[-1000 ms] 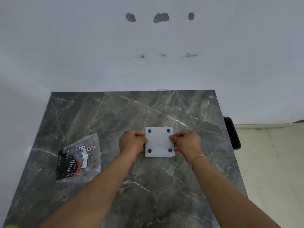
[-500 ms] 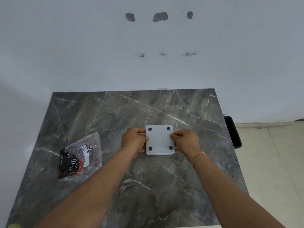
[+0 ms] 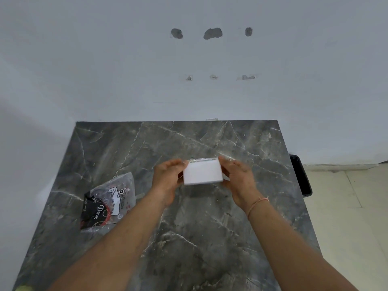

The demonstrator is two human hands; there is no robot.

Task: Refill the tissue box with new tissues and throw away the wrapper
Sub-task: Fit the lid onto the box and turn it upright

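A white square tissue box [image 3: 202, 172] hangs just above the dark marble table [image 3: 189, 238], tilted so one plain side faces me. My left hand [image 3: 168, 177] presses on its left side and my right hand [image 3: 237, 177] on its right side. The box casts a shadow on the table below it. A clear plastic wrapper [image 3: 108, 201] with black and red print lies flat on the table to the left, apart from both hands.
A black bin [image 3: 301, 175] stands on the floor beside the table's right edge. A white wall rises behind the table's far edge. Pale floor tiles lie to the right.
The box lay bottom-up on the table with four dark feet showing. Both hands have since lifted it and turned it, so a plain side faces me.
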